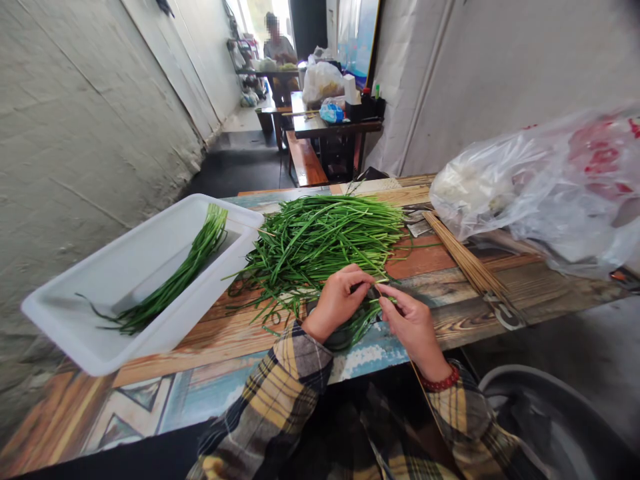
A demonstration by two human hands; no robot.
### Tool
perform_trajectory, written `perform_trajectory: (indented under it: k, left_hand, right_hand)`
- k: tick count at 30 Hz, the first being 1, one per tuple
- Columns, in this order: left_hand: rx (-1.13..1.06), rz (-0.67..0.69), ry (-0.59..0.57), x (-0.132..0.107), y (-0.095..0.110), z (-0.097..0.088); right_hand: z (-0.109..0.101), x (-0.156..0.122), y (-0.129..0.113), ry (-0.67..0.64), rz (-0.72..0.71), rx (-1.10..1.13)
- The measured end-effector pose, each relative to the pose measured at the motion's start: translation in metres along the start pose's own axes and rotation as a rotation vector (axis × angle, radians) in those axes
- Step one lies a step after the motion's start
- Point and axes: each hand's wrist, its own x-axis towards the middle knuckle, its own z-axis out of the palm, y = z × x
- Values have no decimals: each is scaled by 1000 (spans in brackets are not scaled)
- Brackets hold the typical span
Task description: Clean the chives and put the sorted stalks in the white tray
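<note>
My left hand (345,300) is closed in a pinch, its fingertips on the thin end of a garlic chive stalk. Facing it, my right hand (413,327) is closed around a thin bamboo skewer (434,417), which slants down toward my lap; the skewer's tip is near both sets of fingertips. Green chive leaves (357,330) hang below and between the hands, partly hidden by them. Just beyond lies a large heap of garlic chives (330,240), white-green ends to the right. A white plastic tub (145,247) on the left holds a bunch of chives (185,280).
Bamboo skewers (463,257) lie in a bundle at the right, beside a clear plastic bag (540,187) with red print. A grey bucket (555,413) stands below the table's right edge. Farther back are another table (330,127), a bench (305,160) and a person (280,47).
</note>
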Motion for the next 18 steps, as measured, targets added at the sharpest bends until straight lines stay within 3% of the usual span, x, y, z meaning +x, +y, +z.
perform_trajectory:
  k: [9,18]
  left_hand:
    - [-2,11,-20,0,1,0]
    - [17,-54,35,1,1,1]
  right_hand:
    - [0,-1,1,8,13,68]
    - [-1,-2,-1,-2,-9,81]
